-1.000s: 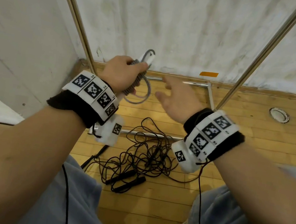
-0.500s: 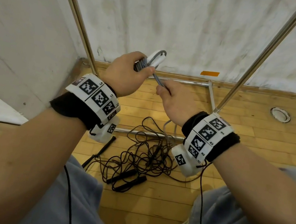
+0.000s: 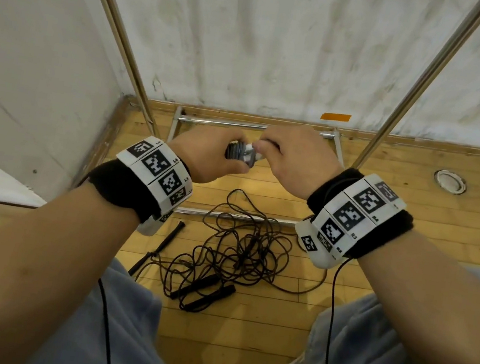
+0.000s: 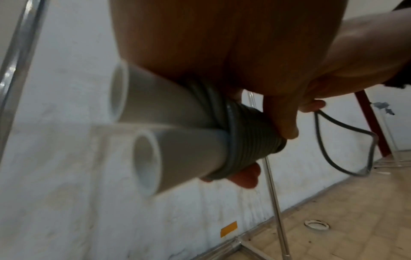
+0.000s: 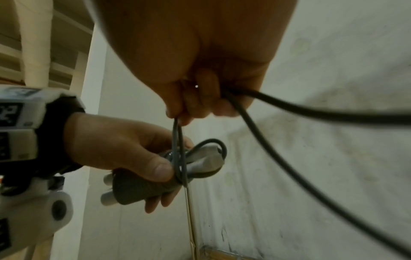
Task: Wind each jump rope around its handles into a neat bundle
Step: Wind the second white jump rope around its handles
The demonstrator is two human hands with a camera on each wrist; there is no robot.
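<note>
My left hand (image 3: 205, 158) grips a pair of white jump rope handles (image 4: 155, 123) with grey rope (image 4: 246, 140) wound tightly around them. In the right wrist view the same bundle (image 5: 155, 183) lies under the left thumb. My right hand (image 3: 295, 159) pinches the loose end of the grey rope (image 5: 266, 126), a loop hanging from its fingers. Both hands meet in front of me, above the floor. A black jump rope (image 3: 241, 247) lies tangled on the wooden floor below, with its black handles (image 3: 203, 291) near my knees.
Metal frame poles (image 3: 120, 39) rise at left and right (image 3: 426, 75), with a crossbar (image 3: 219, 122) on the floor by the white wall. A round floor fitting (image 3: 449, 181) sits at the right. My knees in blue trousers (image 3: 105, 327) fill the lower view.
Both hands have dropped lower and come together. The right hand, open a second ago, took hold of the loose grey rope and has drawn it in against the bundle.
</note>
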